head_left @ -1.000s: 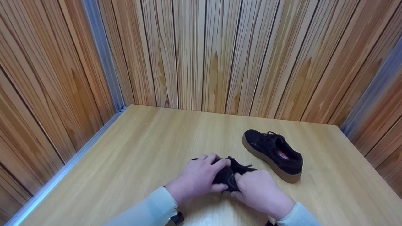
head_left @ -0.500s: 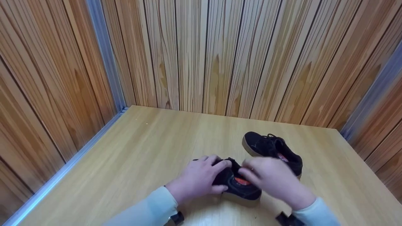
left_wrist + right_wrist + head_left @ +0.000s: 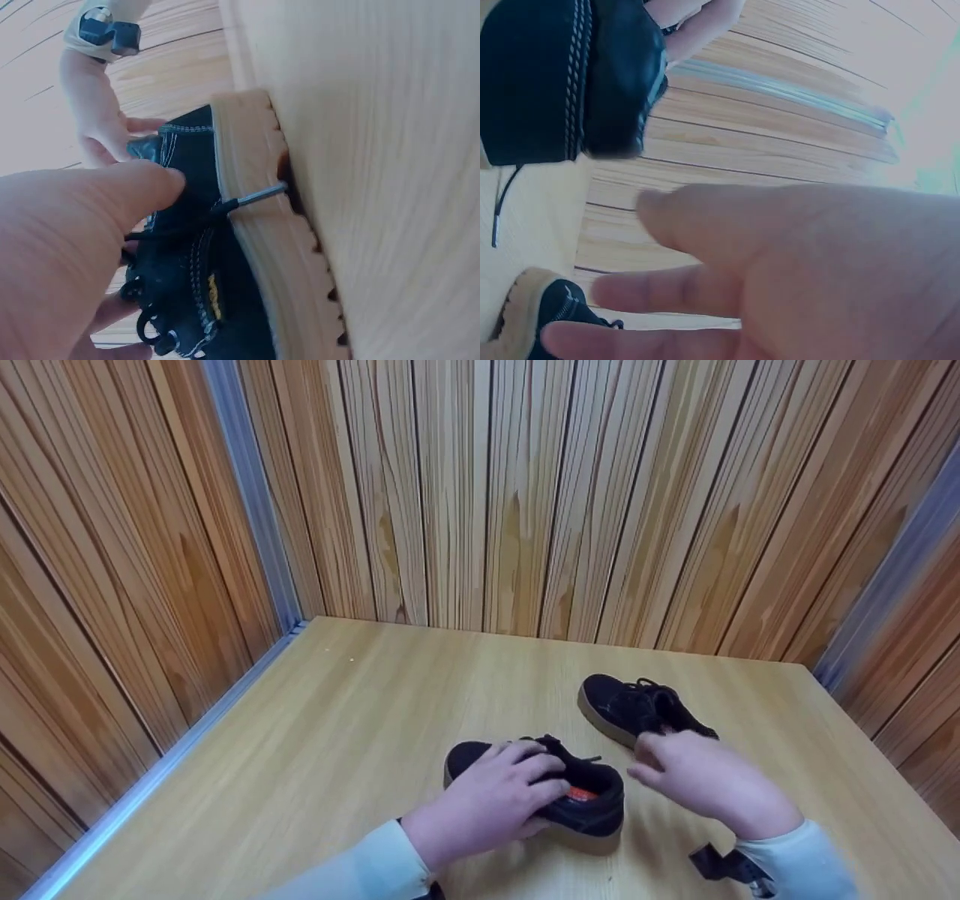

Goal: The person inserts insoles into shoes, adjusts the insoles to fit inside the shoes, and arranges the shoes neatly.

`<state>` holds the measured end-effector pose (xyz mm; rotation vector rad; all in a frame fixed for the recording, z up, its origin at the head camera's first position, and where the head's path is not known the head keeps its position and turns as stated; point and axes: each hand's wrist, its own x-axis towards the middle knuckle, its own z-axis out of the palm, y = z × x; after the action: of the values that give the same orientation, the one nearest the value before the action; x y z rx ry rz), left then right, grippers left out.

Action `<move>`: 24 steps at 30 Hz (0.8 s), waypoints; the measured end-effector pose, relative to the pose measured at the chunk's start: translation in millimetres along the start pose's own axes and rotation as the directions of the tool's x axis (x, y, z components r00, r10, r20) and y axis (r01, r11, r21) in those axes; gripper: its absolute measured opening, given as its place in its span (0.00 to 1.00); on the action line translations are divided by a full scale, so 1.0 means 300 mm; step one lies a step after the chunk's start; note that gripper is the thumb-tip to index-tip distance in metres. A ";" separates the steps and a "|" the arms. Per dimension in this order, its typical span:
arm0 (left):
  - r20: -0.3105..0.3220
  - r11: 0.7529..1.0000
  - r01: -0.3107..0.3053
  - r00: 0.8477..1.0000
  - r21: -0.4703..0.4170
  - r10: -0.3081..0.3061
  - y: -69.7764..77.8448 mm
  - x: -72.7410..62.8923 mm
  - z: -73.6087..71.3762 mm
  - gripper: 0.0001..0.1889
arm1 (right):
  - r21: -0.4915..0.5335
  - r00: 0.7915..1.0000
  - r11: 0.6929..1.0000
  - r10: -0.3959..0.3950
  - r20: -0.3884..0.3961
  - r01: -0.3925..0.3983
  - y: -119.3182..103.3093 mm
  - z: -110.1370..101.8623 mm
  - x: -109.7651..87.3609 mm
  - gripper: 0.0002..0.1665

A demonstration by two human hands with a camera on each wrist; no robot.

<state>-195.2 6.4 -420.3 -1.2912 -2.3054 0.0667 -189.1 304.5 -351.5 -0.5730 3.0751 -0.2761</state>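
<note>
A black lace-up shoe (image 3: 596, 816) with a gum-coloured sole and an orange-red insole sits on the table, toe to the left. My left hand (image 3: 499, 795) grips it across the laces, the fingers over the top and the thumb (image 3: 154, 184) on its side. One lace end with a metal tip hangs over the sole in the left wrist view. My right hand (image 3: 701, 776) is in the air right of this shoe's heel, holding nothing; its fingers (image 3: 667, 291) are extended in the right wrist view. Behind it lies the matching shoe (image 3: 619, 709), its heel partly hidden by that hand.
The light wooden table (image 3: 382, 705) meets a wood-plank back wall (image 3: 517, 502). Plank walls also stand at left and right, with metal strips (image 3: 259, 502) at the corners. A small pale speck (image 3: 351, 660) lies near the table's back left.
My right hand has come off the near shoe's heel and moved right, leaving its opening and insole in view. The left hand's fingers have shifted slightly right along the shoe.
</note>
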 end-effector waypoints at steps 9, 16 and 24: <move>0.055 0.999 -0.028 0.998 0.042 0.025 0.004 -0.001 0.017 0.29 | -0.025 0.995 0.998 0.051 0.086 -0.049 -0.019 0.031 0.003 0.19; 0.003 0.997 -0.013 1.000 0.072 0.012 0.002 -0.010 0.016 0.18 | -0.029 0.993 0.998 0.063 0.100 -0.061 -0.025 0.043 0.005 0.21; 0.118 0.982 0.015 0.992 0.187 -0.037 -0.027 -0.008 -0.038 0.19 | -0.038 0.994 0.998 0.062 0.086 -0.059 -0.027 0.042 0.010 0.20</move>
<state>-195.6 -2.3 -409.0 -1.1914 -2.3523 0.3514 -188.4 293.8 -362.4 -0.4779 3.0121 -0.1914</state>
